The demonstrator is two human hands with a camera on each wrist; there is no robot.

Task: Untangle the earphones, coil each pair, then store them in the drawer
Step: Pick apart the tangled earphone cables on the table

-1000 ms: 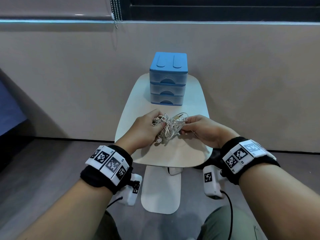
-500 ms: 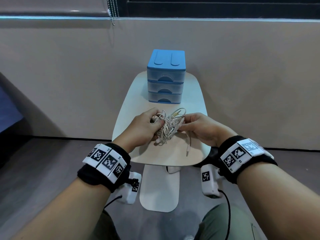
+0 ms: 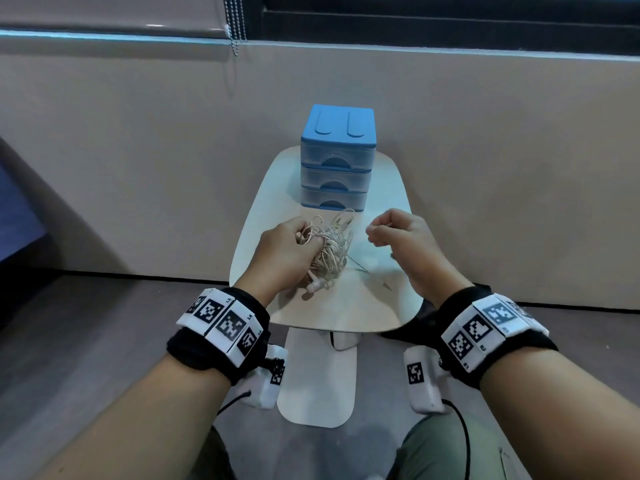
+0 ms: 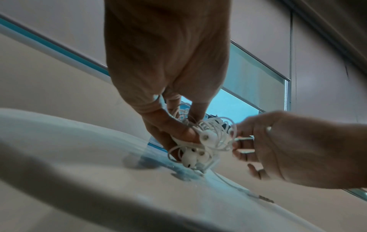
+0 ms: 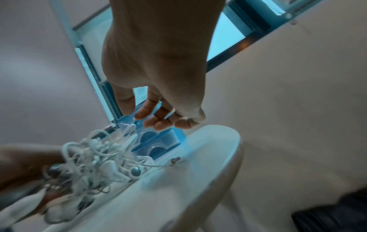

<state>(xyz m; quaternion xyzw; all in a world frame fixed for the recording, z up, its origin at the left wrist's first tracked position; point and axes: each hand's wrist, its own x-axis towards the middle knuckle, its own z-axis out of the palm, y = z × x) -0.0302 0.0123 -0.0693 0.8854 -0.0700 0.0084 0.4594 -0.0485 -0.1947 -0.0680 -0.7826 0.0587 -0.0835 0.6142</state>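
Note:
A tangled ball of white earphones (image 3: 332, 247) hangs just above the small pale table (image 3: 346, 310). My left hand (image 3: 308, 242) grips the ball from the left, thumb and fingers curled into the cords (image 4: 210, 141). Earbuds (image 4: 190, 158) dangle below the ball. My right hand (image 3: 375, 233) is a little to the right of the ball with its fingertips (image 4: 241, 145) pinched on a strand of cord. A loose cord runs down to a plug (image 4: 265, 199) lying on the table. The blue three-drawer unit (image 3: 336, 157) stands at the table's far end, all drawers closed.
The table is narrow and rounded, with a beige wall (image 3: 138, 150) right behind it and grey floor (image 3: 69, 341) around it. A bead chain (image 3: 233, 26) hangs from the blind above. My knees (image 3: 450, 445) are just below the table's near edge.
My right hand has pulled away from the tangle to the right. The left hand keeps hold of the tangle. A cord end with its plug has dropped onto the table.

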